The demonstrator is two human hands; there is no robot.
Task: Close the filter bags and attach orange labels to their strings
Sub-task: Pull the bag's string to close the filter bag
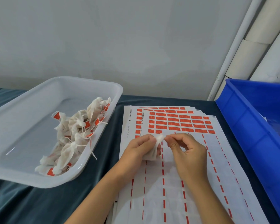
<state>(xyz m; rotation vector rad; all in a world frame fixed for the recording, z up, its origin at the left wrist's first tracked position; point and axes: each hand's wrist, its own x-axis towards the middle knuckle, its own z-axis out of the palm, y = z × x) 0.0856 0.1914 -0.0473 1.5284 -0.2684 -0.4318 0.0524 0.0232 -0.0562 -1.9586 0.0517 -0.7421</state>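
A: Holding one white filter bag above the label sheets, the left hand wraps its curled fingers round the bag's body, and the right hand pinches the gathered top of the bag between thumb and fingertips.

B: Where do both hands sit against the sheet edges?

A: Over the middle of the stack, just below the rows of orange labels that fill the far part of the top sheet. The near part shows only red dashed lines. The stack's left edge runs beside the left wrist; its right edge runs close to the blue bin.

B: And the room on either side?

A: A strip of dark cloth table lies between the sheets and the clear plastic tub on the left. The tub's right rim stands near the sheets' left edge without touching it. Finished bags, tied and carrying orange tags, pile against the tub's right wall, and a few strings hang over that rim. The tub's left half is bare plastic.

B: On the right?

A: The blue bin's long wall slants along the sheets, leaving a thin wedge of cloth. Beyond the table's far edge stands a pale wall, with white pipes at the right corner.
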